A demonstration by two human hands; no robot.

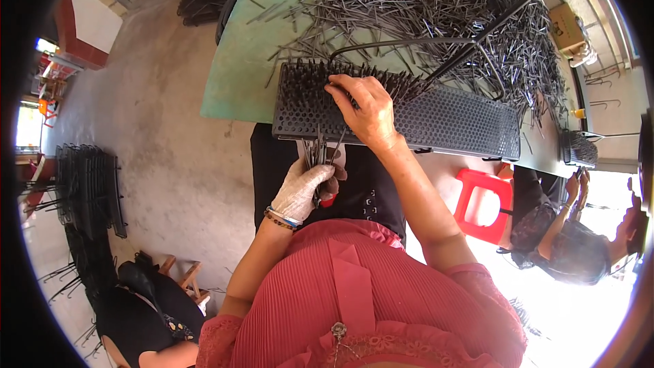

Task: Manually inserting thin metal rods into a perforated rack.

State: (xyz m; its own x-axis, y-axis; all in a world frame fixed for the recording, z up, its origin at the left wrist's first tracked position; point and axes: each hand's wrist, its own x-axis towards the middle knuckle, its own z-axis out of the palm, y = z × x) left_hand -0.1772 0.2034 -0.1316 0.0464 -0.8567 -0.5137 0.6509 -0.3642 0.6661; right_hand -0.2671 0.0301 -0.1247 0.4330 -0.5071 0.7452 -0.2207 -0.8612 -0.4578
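My left hand (300, 189), in a whitish knit glove, is closed around an upright bundle of thin black strips (318, 152), just below the near edge of a long black perforated rack (456, 123). My bare right hand (371, 110) reaches over the rack. Its thumb and forefinger are pinched together among the standing strips, and a dark strip seems to be at their tips. Many black strips (300, 82) stand upright in the holes of the rack's left and far part. On the right, its holes show without strips. A black metal rod frame (409, 42) rises over the rack.
Loose black strips (429, 0) lie heaped on the green table (231, 85) behind the rack. A red plastic stool (470, 215) stands to the right, near another person (572, 242) at a similar rack. Black racks (88, 184) are stacked at left, near a second person (146, 307).
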